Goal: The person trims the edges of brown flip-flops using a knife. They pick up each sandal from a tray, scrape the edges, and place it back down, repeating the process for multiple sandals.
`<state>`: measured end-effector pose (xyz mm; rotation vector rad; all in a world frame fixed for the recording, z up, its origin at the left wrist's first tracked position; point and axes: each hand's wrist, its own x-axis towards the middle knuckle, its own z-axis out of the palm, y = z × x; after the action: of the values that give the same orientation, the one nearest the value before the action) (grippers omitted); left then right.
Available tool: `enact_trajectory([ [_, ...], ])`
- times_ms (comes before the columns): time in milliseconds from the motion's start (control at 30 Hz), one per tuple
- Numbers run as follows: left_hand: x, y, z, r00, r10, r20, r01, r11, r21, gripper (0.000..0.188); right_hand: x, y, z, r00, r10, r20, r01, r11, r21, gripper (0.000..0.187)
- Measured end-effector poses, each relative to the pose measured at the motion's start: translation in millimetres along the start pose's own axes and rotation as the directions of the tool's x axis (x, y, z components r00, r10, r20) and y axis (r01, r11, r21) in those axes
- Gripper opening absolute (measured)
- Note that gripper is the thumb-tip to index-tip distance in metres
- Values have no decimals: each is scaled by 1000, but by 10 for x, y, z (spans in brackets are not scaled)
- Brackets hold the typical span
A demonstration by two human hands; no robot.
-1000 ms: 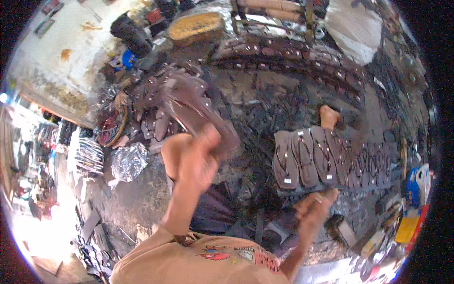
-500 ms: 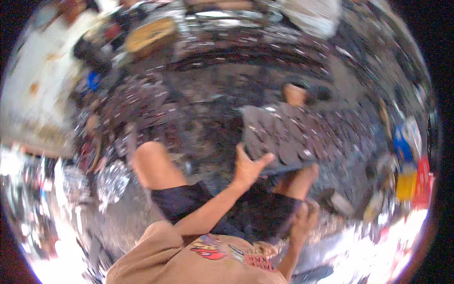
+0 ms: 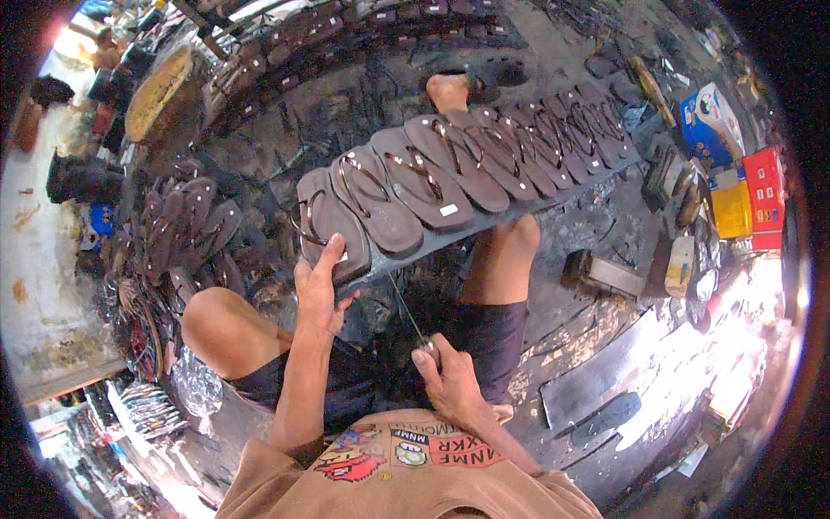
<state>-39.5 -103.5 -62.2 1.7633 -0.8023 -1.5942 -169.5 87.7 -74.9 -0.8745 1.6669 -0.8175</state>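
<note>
A row of brown flip-flops [image 3: 437, 189] with shiny dark straps lies on a long board [image 3: 467, 232] resting over my right knee. My left hand [image 3: 316, 290] grips the nearest flip-flop [image 3: 331, 218] at the left end of the row. Its thumb presses on the footbed, and its fingers curl beneath. Below the board, my right hand [image 3: 450, 378] closes around the handle of an awl-like tool [image 3: 405, 308]. The tool's thin metal shaft slants up toward the board's near edge, close under the second flip-flop. Whether the tip touches the board I cannot tell.
A heap of flip-flops [image 3: 188, 221] lies beyond my left knee, with more rows [image 3: 303, 43] at the back. At the right stand a blue-and-white package [image 3: 711, 125], a yellow box [image 3: 731, 206] and a red box [image 3: 763, 199]. A metal block [image 3: 609, 274] lies nearer.
My right hand has come from beside my right thigh to the middle, where the awl-like tool now shows. My left hand still grips the row's left end. The view has shifted and sharpened.
</note>
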Motion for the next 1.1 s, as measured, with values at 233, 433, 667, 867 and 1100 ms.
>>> enact_trajectory([
  [233,-69,-65,86,999,-31,-13,31,999,-26,47,819,82,204,1000,-25,-14,22,987,-159,44],
  [433,55,-139,56,999,-35,25,37,994,-100,43,1536,506,338,968,-251,17,251,953,-171,45],
  [667,122,-142,52,997,-75,0,75,987,-140,40,1854,643,482,877,-480,5,473,862,-179,51],
  [867,94,-66,74,996,-79,-45,72,987,-141,40,2058,618,353,853,-479,208,504,859,-90,53],
  [1100,98,-144,114,999,-37,-12,35,984,-177,38,2055,745,691,826,-547,133,563,791,-238,56],
])
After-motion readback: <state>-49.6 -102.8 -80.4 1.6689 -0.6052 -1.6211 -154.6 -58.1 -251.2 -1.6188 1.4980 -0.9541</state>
